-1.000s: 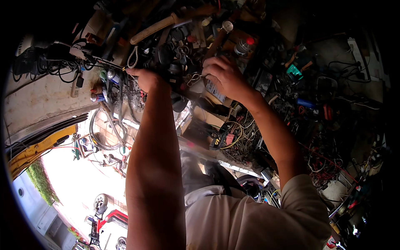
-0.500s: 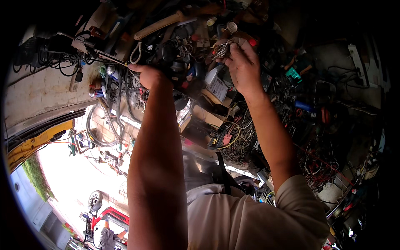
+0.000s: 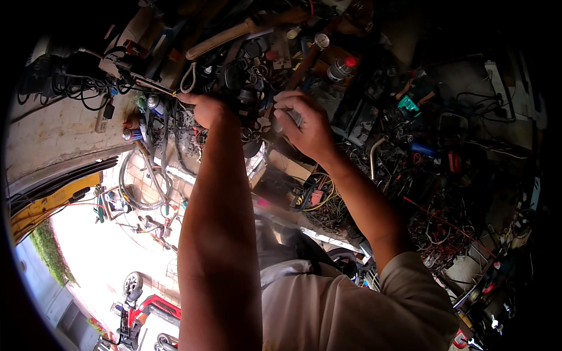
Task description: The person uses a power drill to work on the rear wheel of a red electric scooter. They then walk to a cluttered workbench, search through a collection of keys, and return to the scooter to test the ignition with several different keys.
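Note:
My left hand (image 3: 209, 110) is closed at the end of a thin rod (image 3: 159, 86) with a yellowish tip, which slants down from the cluttered shelf at the upper left. What lies inside the left fist is hidden. Beside it hangs a pale rope loop (image 3: 188, 78) under a wooden handle (image 3: 221, 38). My right hand (image 3: 304, 124) is over the middle of the clutter, its fingers bent and its thumb apart from them. Just left of its fingertips are shiny metal pieces (image 3: 260, 125), possibly a bunch of keys. I see nothing gripped in the right hand.
A jar with a red lid (image 3: 342, 68) stands beyond my right hand. Spray cans (image 3: 154, 104) are left of my left forearm. An open cardboard box (image 3: 287, 169) and heaped cables (image 3: 333, 210) lie below the right hand. A blue cylinder (image 3: 425, 148) is further right.
My right hand has come down and left, and the metal bunch it held is no longer in its fingers. The red-lidded jar is now uncovered. My left hand has barely moved.

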{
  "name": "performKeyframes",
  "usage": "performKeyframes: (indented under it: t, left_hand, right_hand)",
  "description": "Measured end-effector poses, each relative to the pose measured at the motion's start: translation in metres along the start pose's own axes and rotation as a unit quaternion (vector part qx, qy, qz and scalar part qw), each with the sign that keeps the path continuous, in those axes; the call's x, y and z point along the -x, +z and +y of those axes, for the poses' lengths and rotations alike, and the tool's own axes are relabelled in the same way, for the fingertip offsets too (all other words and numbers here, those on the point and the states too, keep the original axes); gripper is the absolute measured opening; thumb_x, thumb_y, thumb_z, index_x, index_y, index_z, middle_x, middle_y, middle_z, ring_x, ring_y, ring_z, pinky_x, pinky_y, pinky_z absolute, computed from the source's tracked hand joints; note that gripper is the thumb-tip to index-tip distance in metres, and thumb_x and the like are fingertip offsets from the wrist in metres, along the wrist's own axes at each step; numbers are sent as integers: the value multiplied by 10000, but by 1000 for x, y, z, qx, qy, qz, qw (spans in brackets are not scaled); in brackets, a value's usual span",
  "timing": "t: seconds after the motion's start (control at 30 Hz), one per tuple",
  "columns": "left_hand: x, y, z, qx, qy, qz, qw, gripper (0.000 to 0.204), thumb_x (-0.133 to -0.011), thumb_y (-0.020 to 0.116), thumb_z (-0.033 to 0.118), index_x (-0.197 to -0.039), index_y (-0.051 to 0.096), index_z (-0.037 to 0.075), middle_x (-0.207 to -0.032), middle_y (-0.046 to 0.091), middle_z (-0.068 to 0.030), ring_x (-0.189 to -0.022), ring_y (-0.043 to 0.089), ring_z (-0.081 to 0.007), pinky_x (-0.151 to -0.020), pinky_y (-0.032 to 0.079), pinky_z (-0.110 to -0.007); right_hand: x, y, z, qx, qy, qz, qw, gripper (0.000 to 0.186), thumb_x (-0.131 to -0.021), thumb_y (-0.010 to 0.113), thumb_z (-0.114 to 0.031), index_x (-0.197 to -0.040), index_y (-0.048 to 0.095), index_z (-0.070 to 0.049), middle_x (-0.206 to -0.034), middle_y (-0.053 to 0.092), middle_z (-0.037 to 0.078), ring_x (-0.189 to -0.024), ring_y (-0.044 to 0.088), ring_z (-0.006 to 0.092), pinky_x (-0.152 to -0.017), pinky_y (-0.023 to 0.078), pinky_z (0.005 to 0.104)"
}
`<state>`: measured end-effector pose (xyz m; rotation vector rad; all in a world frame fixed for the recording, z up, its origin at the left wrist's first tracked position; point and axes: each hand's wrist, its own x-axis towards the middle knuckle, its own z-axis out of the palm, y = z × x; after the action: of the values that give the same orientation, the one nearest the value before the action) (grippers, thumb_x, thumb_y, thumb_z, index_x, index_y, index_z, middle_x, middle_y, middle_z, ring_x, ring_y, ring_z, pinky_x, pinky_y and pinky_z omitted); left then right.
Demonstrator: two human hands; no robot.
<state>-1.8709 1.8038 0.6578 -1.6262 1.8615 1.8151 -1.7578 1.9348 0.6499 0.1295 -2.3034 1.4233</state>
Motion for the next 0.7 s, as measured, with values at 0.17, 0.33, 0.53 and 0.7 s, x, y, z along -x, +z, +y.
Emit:
performKeyframes:
  t: [0.17, 0.33, 0.53, 0.7]
  left_hand:
    - [-4, 1, -1, -1, 3, -2, 1000, 1004, -838, 196, 751, -1132, 535, -147, -1139, 571, -275, -1024, 562, -405, -897, 440, -433]
    - [-9, 3, -5, 3, 15, -11, 1000, 1008, -840, 185, 749, -1115, 541, -152, -1122, 575, -282, -1009, 566, -413, -885, 448, -440]
    - [-8, 1, -4, -1, 1, -14, 1000, 994, -842, 176, 746, -1133, 534, -134, -1133, 572, -266, -1016, 563, -406, -893, 443, -438]
    - [-1, -3, 2, -6, -14, -34, 999, 968, -850, 176, 736, -1226, 491, -99, -1232, 529, -240, -1101, 536, -371, -964, 402, -418]
  right_hand:
    - [-36, -7, 18, 269, -87, -14, 959, 179, -738, 697, -111, -876, 619, -27, -947, 547, 90, -880, 532, 289, -761, 442, 384]
    - [-52, -6, 40, 276, -70, -7, 959, 144, -742, 703, -122, -820, 637, -21, -865, 572, 87, -806, 561, 286, -723, 451, 377]
    - [-72, -33, 31, -60, 168, 47, 983, 327, -841, 675, -307, -913, 651, 12, -771, 649, 63, -722, 574, 102, -688, 452, 263]
    - [-96, -48, 10, -335, 89, 96, 933, 246, -919, 579, -255, -889, 587, -11, -994, 653, 116, -893, 584, 147, -840, 449, 288]
